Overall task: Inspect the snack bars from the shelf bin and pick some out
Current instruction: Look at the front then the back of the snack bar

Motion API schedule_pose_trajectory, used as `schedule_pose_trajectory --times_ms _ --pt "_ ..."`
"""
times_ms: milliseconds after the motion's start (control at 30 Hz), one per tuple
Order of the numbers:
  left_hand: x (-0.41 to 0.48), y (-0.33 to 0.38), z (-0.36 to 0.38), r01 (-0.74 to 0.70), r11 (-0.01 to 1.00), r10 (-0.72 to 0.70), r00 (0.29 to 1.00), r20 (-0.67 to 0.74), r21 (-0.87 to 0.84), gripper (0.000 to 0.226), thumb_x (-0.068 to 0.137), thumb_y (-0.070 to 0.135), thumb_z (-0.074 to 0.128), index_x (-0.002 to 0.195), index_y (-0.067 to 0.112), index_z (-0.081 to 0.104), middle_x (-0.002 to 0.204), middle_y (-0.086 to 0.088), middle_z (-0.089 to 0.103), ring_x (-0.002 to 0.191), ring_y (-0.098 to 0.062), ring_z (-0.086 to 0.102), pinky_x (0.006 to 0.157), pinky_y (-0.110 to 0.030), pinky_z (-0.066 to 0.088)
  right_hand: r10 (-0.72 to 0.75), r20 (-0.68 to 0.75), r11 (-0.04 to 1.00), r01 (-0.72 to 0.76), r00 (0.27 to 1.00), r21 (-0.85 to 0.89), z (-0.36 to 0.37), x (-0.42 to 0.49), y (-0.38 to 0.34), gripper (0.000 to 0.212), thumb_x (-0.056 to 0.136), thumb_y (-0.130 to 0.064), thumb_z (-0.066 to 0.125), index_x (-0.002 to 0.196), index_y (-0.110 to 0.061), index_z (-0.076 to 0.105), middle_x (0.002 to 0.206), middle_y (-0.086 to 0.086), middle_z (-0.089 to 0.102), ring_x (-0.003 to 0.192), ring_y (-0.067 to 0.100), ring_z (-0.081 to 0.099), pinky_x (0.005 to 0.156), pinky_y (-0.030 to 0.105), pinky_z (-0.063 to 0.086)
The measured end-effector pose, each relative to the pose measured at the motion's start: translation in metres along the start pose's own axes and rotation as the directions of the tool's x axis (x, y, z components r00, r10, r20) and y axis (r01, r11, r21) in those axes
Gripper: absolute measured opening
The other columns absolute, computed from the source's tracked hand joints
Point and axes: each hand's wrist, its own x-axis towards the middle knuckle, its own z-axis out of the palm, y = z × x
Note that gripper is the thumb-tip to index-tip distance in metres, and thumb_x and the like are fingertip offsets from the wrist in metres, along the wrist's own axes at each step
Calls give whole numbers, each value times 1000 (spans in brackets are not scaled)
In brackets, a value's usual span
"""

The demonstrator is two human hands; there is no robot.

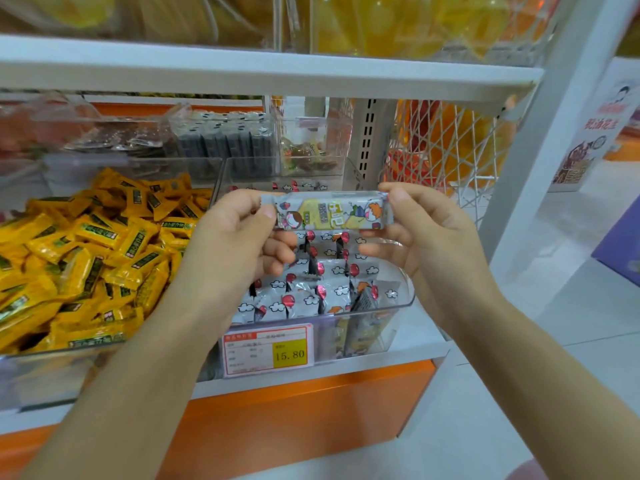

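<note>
With our left hand point(239, 233) and right hand point(412, 226) each keeping a pinching grip on one end of the snack bar point(332, 211), held level above the clear bin point(398, 306), we should turn it gently to check the wrapper.

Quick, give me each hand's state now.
Left hand: pinches the snack bar by its left end.
Right hand: pinches its right end.

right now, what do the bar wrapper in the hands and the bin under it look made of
Bar wrapper: probably thin printed plastic film, faintly glossy, crimped flat at the ends. Bin: seemingly clear rigid plastic, shiny; the bars show through its front wall.
</note>
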Motion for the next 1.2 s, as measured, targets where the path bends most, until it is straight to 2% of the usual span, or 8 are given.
schedule_pose_trajectory --times_ms 133,233,333,433,600,900,1033,1200 --pt "0 0 -1 33 999 -33 999 5 -14 15 97 22 46 99 19 60 94 -8 65 60 -11 63 47 -19 47 -45 -21 992 42 999 -117 -1 0 1 13 91 -3 57 89 -16 60 78 4 63 63 20 68 64 34 58" --pt "0 -1 -3 11 999 -12 1000 26 40 17 95 27 47 104 23 61 106 -2 65 63 -8 63 49 -19 46 -72 3 981 71 997 -181 -1 1 1 20 90 4 52 88 -15 56 84 9 60 59 16 66 69 39 58" --pt "1 -2 -6 -19 994 13 998 56 103 23 95 22 47 111 21 64 95 2 69 61 -7 59 51 -20 46 -61 30 993 64 998 -99 0 0 0 12 88 -3 52 83 -13 56 79 10 55 60 13 63 66 35 57" --pt "1 -2 -10 -43 987 32 997 77 154 24 93 16 52 111 25 65 71 5 68 57 -7 53 58 -24 46 -68 30 987 72 997 -141 1 -1 1 6 89 -10 59 85 -11 54 90 17 61 73 18 68 68 31 57" --pt "-1 2 -8 -107 977 92 992 88 184 30 83 6 64 99 32 65 90 5 69 65 -7 67 59 -21 55 -76 19 970 78 997 -230 2 -1 3 22 88 1 53 95 -18 64 101 7 66 94 20 66 72 28 57" --pt "-4 11 -14 -161 972 130 975 180 170 20 79 8 66 94 22 65 85 3 68 66 -14 69 57 -20 54 -153 20 919 150 988 -364 2 -4 0 11 83 -12 65 80 -21 71 79 -13 68 73 0 60 61 10 44" --pt "-8 13 -13 -169 966 126 968 217 194 16 80 14 65 93 22 63 86 11 69 60 -9 66 56 -19 53 -200 18 904 191 980 -381 3 -4 1 17 83 -11 66 69 -21 67 70 -11 65 67 2 57 60 12 44" --pt "-7 12 -12 -144 974 113 978 177 176 11 83 14 62 94 18 63 78 6 67 60 -11 66 55 -22 54 -161 60 906 172 985 -387 2 -5 1 8 82 -18 68 76 -23 69 81 -8 68 79 10 62 70 19 51"
